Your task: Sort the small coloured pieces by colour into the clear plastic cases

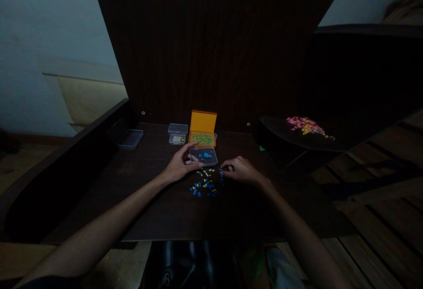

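Observation:
My left hand (180,162) grips a shallow clear plastic box (214,163) by its left side, thumb at the front edge. Several small blue pieces (207,155) lie inside the box. My right hand (243,168) is just to the right, thumb and forefinger pinched together at a small blue piece (221,172). Below the box, a loose scatter of blue pieces (198,194) and pale yellow pieces (205,173) covers part of the dark tabletop. What exactly these tiny pieces are is too small and dim to tell.
Behind the clear box stands an open orange case (204,122) with green and yellow pieces inside. Left of it is a small open clear box (177,139); farther left lies a clear tray (131,139). Colourful bits (306,125) are heaped on a side shelf (274,126). A dark panel rises behind.

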A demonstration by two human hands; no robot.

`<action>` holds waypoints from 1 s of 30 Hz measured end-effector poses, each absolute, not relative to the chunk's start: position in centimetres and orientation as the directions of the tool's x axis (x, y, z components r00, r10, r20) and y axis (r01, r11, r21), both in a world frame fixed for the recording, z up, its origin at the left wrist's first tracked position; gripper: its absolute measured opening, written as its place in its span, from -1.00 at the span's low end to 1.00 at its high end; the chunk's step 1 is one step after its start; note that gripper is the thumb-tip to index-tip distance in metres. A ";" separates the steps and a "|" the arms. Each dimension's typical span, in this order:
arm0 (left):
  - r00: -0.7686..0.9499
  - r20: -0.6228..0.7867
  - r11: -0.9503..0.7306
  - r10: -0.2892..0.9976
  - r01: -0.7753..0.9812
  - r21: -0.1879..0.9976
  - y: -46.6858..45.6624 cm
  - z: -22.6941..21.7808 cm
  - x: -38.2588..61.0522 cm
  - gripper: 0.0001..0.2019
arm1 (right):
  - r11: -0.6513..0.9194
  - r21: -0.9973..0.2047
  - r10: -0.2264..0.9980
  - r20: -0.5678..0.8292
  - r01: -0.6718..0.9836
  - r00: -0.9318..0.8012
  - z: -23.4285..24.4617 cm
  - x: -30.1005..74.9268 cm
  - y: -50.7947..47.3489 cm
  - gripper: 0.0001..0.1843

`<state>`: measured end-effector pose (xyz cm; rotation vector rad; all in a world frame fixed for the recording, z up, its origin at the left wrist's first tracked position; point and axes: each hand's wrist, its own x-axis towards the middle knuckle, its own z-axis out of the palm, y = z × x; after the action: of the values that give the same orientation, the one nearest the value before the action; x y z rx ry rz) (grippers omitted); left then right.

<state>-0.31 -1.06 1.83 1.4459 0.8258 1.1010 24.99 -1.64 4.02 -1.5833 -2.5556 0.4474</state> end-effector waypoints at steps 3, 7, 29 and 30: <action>0.331 0.194 -0.184 0.923 -0.061 0.981 -1.1 1.8 -0.3 -0.31 | 0.408 -0.296 0.892 -0.071 0.864 -0.446 3.5 25.0 -1.5 -0.75; 0.331 0.179 -0.171 0.927 -0.054 0.984 -1.2 2.1 -0.3 -0.32 | 0.422 -0.290 0.887 -0.065 0.859 -0.458 3.6 25.1 -1.5 -0.77; 0.327 0.202 -0.175 0.923 -0.111 0.978 -0.9 1.8 -0.3 -0.29 | 0.418 -0.247 0.876 -0.144 0.874 -0.460 4.4 25.0 -2.0 -0.74; 0.326 0.203 -0.175 0.923 -0.112 0.978 -0.9 1.8 -0.3 -0.29 | 0.415 -0.243 0.878 -0.147 0.877 -0.456 4.4 25.1 -2.0 -0.74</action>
<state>-0.32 -0.91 1.80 1.4291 0.7968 1.1214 25.06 -2.02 4.40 -1.6374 -2.6397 0.4497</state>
